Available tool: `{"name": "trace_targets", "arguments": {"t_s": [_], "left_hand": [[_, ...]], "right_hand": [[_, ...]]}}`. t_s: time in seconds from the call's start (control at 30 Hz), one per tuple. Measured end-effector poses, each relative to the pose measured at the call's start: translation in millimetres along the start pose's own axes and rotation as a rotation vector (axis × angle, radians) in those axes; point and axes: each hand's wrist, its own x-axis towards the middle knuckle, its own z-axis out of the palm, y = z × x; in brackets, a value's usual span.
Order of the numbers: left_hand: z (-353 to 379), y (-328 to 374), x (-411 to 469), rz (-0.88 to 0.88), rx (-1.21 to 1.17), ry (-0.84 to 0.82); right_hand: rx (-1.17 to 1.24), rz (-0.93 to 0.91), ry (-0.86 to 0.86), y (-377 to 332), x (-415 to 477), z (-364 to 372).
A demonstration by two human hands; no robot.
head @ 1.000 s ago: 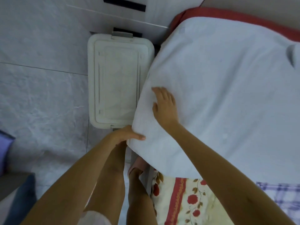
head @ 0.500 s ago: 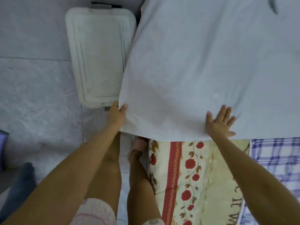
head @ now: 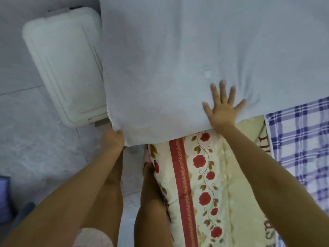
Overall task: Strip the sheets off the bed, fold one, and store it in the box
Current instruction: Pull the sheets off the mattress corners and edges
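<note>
A pale blue-white sheet [head: 178,59] lies spread over the bed and fills the upper half of the view. My left hand [head: 114,139] grips its near left corner, which hangs off the bed's edge. My right hand [head: 223,107] lies flat on the sheet's near edge, fingers spread wide. A white plastic storage box [head: 62,65] with its lid on stands on the floor to the left of the bed, partly hidden by the sheet.
Under the sheet lie a cream floral cover with a red stripe [head: 204,175] and a blue-and-white checked cloth [head: 302,139] to the right. My legs stand between bed and grey tiled floor [head: 35,148]. A blue thing [head: 3,198] sits at the left edge.
My right hand slid from the sheet's left corner rightward along the near edge and now presses flat with spread fingers. My left hand kept the corner. The view dropped toward the near edge.
</note>
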Motion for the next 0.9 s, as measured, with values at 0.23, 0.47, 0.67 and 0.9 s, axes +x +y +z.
{"name": "trace_targets", "arguments": {"t_s": [0.23, 0.47, 0.67, 0.9], "left_hand": [[31, 105, -40, 0.153, 0.142, 0.235], [33, 206, -46, 0.82, 0.355, 0.287], [34, 271, 4, 0.873, 0.908, 0.008], [43, 372, 27, 0.936, 1.043, -0.078]], "right_hand": [[0.291, 0.597, 0.092, 30, -15, -23], [-0.018, -0.544, 0.325, -75, 63, -62], [0.02, -0.026, 0.26, 48, 180, -80], [0.165, 0.364, 0.299, 92, 209, -111]]}}
